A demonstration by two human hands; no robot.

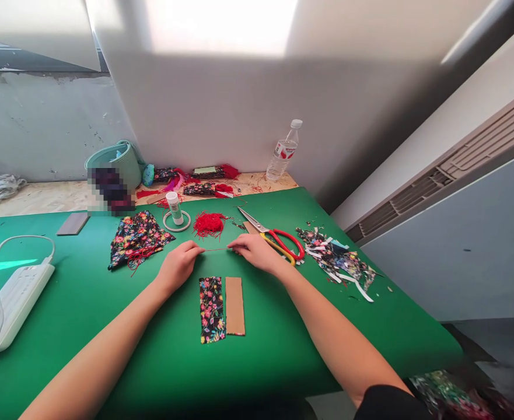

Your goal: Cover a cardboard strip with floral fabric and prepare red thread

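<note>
A thin red cord (216, 250) is stretched straight between my two hands, above the green table. My left hand (181, 263) pinches its left end, and my right hand (254, 251) pinches the other end. Just below the cord lie a black floral fabric strip (212, 309) and a plain brown strip (234, 306), side by side. Beyond the cord sits a tangled heap of red cords (210, 224). Scissors (283, 240) with red and yellow handles rest right behind my right hand, partly covered by it. A small white bottle (175, 208) stands inside a pale ring (164, 220).
Floral fabric pieces (136, 239) lie at left, and fabric scraps (339, 256) at right. A white power strip (16, 303) with a cable is on the left of the green table (160, 367). Along the wall stand a water bottle (285, 153) and several tasselled floral pieces (206, 189).
</note>
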